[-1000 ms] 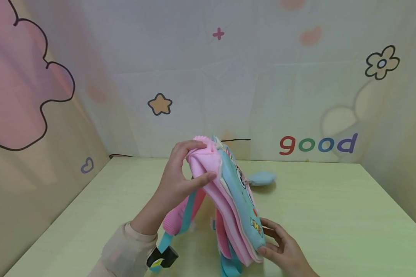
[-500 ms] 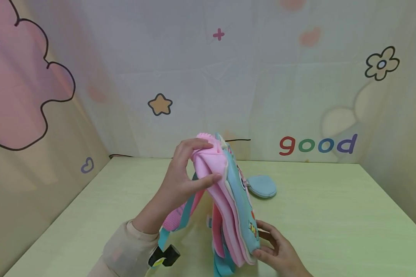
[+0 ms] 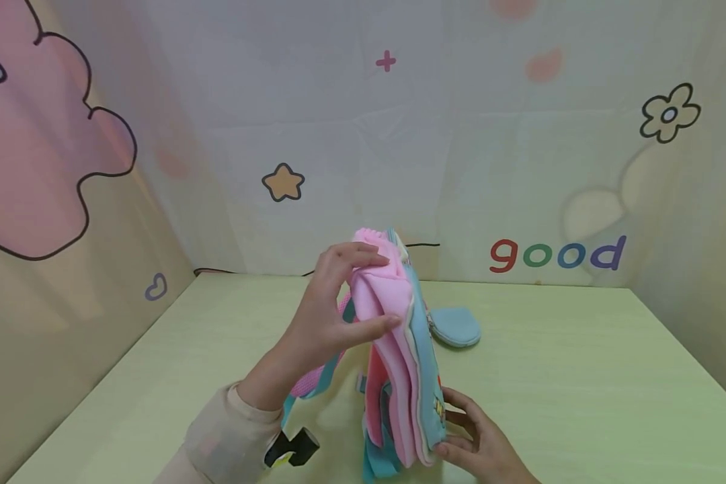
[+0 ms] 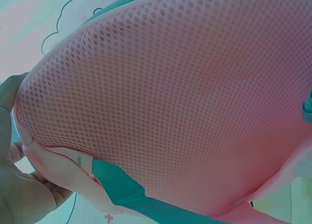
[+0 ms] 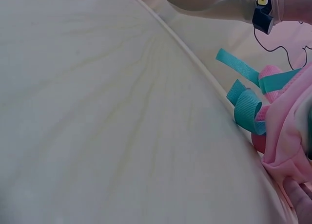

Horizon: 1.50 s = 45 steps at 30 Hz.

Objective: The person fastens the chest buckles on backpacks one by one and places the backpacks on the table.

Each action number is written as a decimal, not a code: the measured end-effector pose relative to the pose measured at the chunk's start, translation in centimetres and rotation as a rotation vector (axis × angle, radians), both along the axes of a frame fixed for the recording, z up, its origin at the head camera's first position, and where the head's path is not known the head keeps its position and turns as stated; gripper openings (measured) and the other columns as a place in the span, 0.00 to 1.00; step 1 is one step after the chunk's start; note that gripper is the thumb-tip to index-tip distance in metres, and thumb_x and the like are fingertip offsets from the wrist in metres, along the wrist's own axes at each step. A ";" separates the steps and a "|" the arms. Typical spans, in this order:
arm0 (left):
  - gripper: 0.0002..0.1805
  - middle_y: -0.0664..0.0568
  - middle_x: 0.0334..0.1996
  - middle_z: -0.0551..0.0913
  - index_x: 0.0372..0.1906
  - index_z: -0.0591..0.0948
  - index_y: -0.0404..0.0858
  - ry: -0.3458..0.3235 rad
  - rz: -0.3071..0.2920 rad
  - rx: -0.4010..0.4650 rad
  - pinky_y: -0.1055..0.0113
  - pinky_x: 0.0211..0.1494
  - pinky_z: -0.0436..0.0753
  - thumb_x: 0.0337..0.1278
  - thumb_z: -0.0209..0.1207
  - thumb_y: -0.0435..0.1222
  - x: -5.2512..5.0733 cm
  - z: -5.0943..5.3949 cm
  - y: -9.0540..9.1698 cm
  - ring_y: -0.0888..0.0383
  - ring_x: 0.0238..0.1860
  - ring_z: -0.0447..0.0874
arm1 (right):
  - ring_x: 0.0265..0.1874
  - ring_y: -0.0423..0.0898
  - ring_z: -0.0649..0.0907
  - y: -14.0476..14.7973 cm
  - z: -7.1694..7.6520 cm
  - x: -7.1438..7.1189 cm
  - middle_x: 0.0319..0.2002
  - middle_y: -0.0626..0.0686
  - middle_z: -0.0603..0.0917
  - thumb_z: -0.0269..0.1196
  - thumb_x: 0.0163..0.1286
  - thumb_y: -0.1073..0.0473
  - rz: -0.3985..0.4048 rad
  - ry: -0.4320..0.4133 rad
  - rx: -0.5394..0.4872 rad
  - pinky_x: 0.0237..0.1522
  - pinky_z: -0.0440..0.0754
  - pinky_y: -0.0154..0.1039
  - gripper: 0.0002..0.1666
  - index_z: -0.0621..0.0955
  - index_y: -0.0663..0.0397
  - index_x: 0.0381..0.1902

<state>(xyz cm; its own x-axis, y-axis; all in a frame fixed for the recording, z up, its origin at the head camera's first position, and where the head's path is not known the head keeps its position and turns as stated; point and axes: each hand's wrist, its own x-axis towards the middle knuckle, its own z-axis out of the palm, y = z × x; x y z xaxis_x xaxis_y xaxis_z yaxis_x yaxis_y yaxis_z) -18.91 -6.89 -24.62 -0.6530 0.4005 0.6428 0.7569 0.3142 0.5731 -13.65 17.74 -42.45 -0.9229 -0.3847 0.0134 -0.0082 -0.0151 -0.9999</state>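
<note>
A small pink and light-blue child's backpack point(image 3: 423, 356) stands on the table with its pink side towards me and its printed front turned to the right. My left hand point(image 3: 323, 323) grips its upper side, fingers over the top and thumb along the pink side. At the lower front corner, my right hand point(image 3: 484, 440) holds the bag between thumb and curled fingers. The left wrist view is filled by the pink mesh back panel point(image 4: 165, 97) and a teal strap point(image 4: 156, 207). Teal webbing point(image 5: 247, 112) hangs loose in the right wrist view.
A rounded light-blue pouch point(image 3: 458, 327) lies on the table point(image 3: 569, 376) to the right of the backpack, apparently joined to it. A black wrist camera point(image 3: 302, 445) sits below my left sleeve point(image 3: 230, 437). A printed cloth backdrop point(image 3: 339, 121) stands behind the table.
The backpack has swung more upright, its top moving right and its base left, with both hands following. Its printed front shows less. The blue pouch has tipped down to lie flat.
</note>
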 end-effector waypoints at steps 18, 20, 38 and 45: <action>0.34 0.47 0.64 0.68 0.58 0.73 0.39 0.094 -0.072 0.028 0.60 0.59 0.80 0.41 0.73 0.35 0.3 -0.4 1.3 0.52 0.67 0.62 | 0.55 0.23 0.74 4.3 3.3 -1.3 0.58 0.22 0.71 0.52 0.73 0.64 -0.073 0.391 0.294 0.48 0.81 0.29 0.27 0.64 0.64 0.68; 0.35 0.46 0.64 0.68 0.59 0.72 0.38 0.093 -0.077 0.039 0.61 0.58 0.81 0.41 0.73 0.34 0.3 -0.4 1.6 0.52 0.67 0.62 | 0.54 0.24 0.75 4.6 4.7 -1.5 0.58 0.24 0.72 0.51 0.73 0.66 -0.109 0.464 0.291 0.47 0.81 0.29 0.25 0.66 0.64 0.67; 0.34 0.47 0.65 0.67 0.59 0.72 0.39 0.113 -0.064 -0.023 0.58 0.61 0.79 0.43 0.72 0.37 0.8 0.1 3.0 0.51 0.68 0.61 | 0.56 0.31 0.76 3.3 17.9 -2.3 0.63 0.45 0.74 0.56 0.69 0.63 -0.116 0.798 0.489 0.53 0.78 0.26 0.31 0.66 0.44 0.69; 0.35 0.46 0.64 0.67 0.60 0.70 0.38 0.123 -0.084 -0.034 0.62 0.57 0.81 0.44 0.72 0.36 1.0 0.1 3.6 0.50 0.67 0.61 | 0.58 0.41 0.77 2.2 19.7 -2.7 0.65 0.49 0.72 0.60 0.67 0.60 -0.078 0.871 0.548 0.54 0.79 0.30 0.32 0.67 0.45 0.68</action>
